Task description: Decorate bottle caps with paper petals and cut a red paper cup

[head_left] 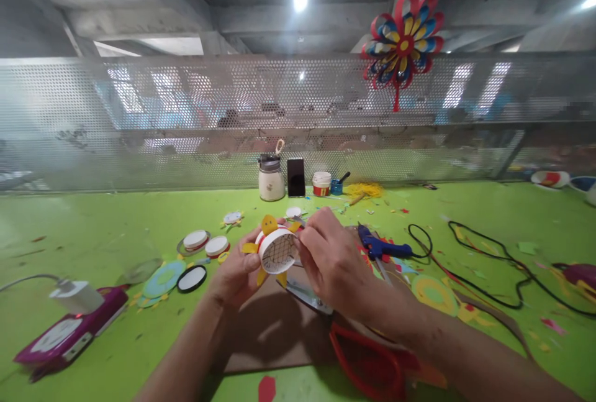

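My left hand [237, 271] holds a small round paper craft [277, 248] above the table: a white cup-like disc with a black grid drawn on its face, a red rim, and yellow paper limbs and head, like a turtle. My right hand [328, 256] is closed in a pinch at the craft's right edge, fingers pressed on a yellow piece there. Both hands hover over a brown cardboard sheet [270, 333].
The green table [116, 352] carries white round lids [205, 243], paper discs [164, 278], a blue glue gun [379, 245] with black cable [484, 265], red scissors [367, 358], a magenta device with a white charger [69, 327], and a jar [270, 179], phone [296, 177] and cups by the mesh screen. A paper pinwheel [404, 35] hangs above.
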Motion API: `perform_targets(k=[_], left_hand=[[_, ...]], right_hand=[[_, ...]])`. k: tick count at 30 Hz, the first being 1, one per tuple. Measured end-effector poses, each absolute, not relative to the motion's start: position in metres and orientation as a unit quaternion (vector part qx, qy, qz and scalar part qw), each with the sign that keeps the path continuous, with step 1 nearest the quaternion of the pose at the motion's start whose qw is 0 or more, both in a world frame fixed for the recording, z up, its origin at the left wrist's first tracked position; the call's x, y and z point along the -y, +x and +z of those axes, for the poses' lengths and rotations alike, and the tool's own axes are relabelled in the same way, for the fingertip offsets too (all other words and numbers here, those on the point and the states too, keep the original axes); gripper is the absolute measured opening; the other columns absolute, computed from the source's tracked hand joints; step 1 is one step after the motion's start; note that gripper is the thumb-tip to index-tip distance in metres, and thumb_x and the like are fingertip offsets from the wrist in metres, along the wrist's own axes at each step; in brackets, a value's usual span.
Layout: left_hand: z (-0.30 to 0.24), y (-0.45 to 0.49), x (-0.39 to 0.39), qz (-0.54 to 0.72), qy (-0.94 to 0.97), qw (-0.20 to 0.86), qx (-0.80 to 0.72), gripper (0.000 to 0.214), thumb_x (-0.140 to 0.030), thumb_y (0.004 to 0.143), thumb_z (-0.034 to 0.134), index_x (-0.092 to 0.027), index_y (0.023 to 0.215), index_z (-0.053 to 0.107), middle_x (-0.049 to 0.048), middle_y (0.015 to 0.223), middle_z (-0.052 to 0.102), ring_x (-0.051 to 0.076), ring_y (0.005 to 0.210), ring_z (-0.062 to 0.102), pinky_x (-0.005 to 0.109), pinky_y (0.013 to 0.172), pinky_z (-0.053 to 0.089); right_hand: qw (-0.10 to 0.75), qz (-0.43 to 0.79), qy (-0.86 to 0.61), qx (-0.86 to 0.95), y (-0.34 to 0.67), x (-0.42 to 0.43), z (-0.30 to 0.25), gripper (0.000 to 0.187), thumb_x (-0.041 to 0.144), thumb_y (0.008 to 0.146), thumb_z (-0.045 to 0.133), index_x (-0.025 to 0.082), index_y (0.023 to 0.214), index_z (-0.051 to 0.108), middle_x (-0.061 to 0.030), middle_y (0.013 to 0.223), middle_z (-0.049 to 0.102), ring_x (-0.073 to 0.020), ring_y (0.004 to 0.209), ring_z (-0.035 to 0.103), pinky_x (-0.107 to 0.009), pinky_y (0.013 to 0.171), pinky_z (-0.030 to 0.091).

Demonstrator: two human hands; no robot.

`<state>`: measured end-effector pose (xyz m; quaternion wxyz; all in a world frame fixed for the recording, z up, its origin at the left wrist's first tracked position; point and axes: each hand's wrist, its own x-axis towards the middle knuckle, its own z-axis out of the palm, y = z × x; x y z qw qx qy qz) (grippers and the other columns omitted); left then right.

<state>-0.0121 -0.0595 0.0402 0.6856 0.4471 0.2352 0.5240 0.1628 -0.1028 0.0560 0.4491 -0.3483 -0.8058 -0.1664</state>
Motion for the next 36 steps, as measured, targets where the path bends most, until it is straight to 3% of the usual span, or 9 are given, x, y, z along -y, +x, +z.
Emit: perform_targets(k=[9, 21, 27, 30, 36], left_hand=[[0.028, -0.021, 0.051, 0.471, 0.502, 0.707, -0.163, 0.067, -0.038, 0.047, 0.092, -0.018, 0.108, 0.073, 0.0111, 0.103, 0.074, 0.032, 0.103, 0.066, 0.036, 0.090, 0.052], [0.026, -0.029, 0.049, 0.451, 0.533, 0.698, -0.159, 0.071, -0.042, 0.051, 0.090, -0.019, 0.115, 0.071, 0.0092, 0.104, 0.073, 0.029, 0.106, 0.065, 0.036, 0.094, 0.049], [0.027, -0.025, 0.050, 0.459, 0.504, 0.706, -0.195, 0.053, -0.040, 0.054, 0.088, -0.020, 0.102, 0.076, 0.0091, 0.096, 0.075, 0.027, 0.090, 0.069, 0.031, 0.077, 0.053], [0.025, -0.022, 0.050, 0.438, 0.511, 0.715, -0.191, 0.043, -0.042, 0.059, 0.085, -0.020, 0.095, 0.078, 0.0105, 0.094, 0.075, 0.025, 0.082, 0.068, 0.027, 0.067, 0.052], [0.026, -0.012, 0.053, 0.397, 0.532, 0.729, -0.169, 0.042, -0.042, 0.061, 0.084, -0.016, 0.093, 0.078, 0.0067, 0.078, 0.073, 0.017, 0.066, 0.064, 0.025, 0.065, 0.050]], right_hand=[[0.445, -0.189, -0.334, 0.809, 0.163, 0.107, 0.059, 0.026, 0.008, 0.095, 0.043, 0.015, 0.072, 0.053, -0.0086, 0.077, 0.051, -0.0206, 0.076, 0.042, -0.034, 0.063, 0.039], [0.470, -0.191, -0.316, 0.802, 0.164, 0.105, 0.056, 0.024, 0.009, 0.094, 0.041, 0.018, 0.073, 0.050, -0.0074, 0.076, 0.053, -0.0202, 0.075, 0.044, -0.035, 0.065, 0.042], [0.565, -0.066, -0.306, 0.764, 0.168, 0.107, 0.073, 0.008, 0.020, 0.088, 0.059, 0.014, 0.082, 0.059, -0.0076, 0.081, 0.054, -0.0204, 0.083, 0.051, -0.037, 0.072, 0.048], [0.551, 0.057, -0.331, 0.764, 0.168, 0.100, 0.080, 0.008, 0.023, 0.087, 0.061, 0.015, 0.088, 0.064, -0.0076, 0.089, 0.060, -0.0196, 0.088, 0.056, -0.039, 0.079, 0.049], [0.531, 0.359, -0.333, 0.692, 0.172, 0.084, 0.077, 0.012, 0.026, 0.081, 0.065, 0.017, 0.073, 0.065, -0.0023, 0.076, 0.061, -0.0141, 0.069, 0.058, -0.032, 0.066, 0.049]])
